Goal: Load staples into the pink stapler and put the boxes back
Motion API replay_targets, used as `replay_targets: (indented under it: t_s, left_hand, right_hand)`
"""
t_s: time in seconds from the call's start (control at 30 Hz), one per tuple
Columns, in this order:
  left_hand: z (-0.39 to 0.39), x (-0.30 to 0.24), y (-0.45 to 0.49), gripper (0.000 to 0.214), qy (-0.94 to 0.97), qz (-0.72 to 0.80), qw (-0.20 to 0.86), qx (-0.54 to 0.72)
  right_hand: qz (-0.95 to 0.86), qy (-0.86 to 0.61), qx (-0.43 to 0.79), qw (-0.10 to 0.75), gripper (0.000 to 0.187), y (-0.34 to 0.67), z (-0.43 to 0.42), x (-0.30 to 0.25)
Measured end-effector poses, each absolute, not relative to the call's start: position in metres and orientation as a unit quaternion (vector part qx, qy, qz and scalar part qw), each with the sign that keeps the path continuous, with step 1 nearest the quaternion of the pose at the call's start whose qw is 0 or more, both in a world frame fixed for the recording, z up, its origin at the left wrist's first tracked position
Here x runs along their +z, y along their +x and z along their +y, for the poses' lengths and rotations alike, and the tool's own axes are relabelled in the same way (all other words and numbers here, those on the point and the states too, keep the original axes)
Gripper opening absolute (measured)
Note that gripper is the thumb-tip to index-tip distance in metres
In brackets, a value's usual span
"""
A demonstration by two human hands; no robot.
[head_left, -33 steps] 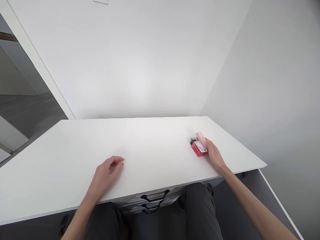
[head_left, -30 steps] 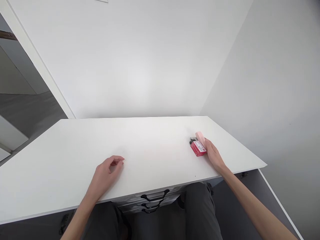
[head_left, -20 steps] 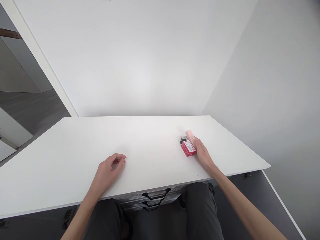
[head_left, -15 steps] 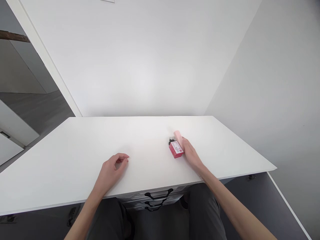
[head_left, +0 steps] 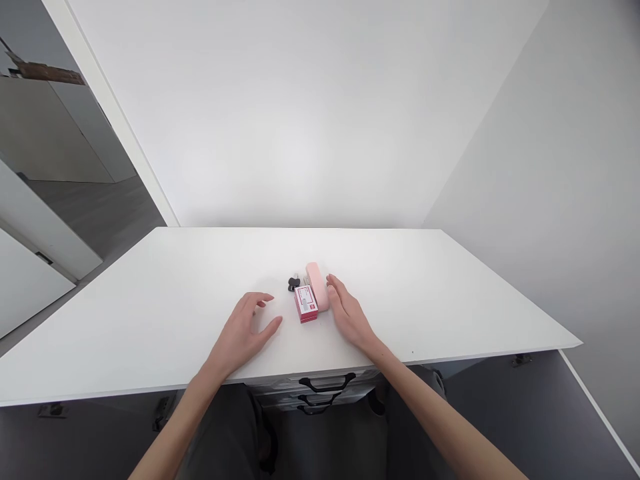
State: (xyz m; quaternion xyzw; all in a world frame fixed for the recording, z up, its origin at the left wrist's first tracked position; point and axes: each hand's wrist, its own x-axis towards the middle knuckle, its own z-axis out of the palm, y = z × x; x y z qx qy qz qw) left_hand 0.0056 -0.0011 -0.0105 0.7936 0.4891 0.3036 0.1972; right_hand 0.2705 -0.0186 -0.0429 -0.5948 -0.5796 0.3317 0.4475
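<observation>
Inspecting, we find the red box (head_left: 306, 305) and pink case (head_left: 317, 294) between our hands: right hand (head_left: 349, 319) flat against the case, left hand (head_left: 249, 328) spread, just apart.

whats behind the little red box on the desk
A small black object lies just behind the red box, a pink case alongside. Its near part is hidden by the box.

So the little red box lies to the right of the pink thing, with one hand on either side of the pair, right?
No. The head view shows the red box lying left of the pink thing. The left hand and right hand do sit either side of the pair.
</observation>
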Motion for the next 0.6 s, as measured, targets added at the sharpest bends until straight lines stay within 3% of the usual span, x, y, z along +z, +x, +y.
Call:
replay_targets:
  t_s: [0.37,0.6]
  left_hand:
    - [0.018,-0.015,0.060,0.070,0.848,0.433,0.167,0.257]
    - [0.022,-0.010,0.058,0.078,0.819,0.461,0.240,0.243]
  right_hand:
    - [-0.568,-0.597,0.323,0.464,0.071,0.267,-0.018,-0.036]
    - [-0.574,-0.596,0.321,0.461,0.069,0.267,-0.019,-0.035]
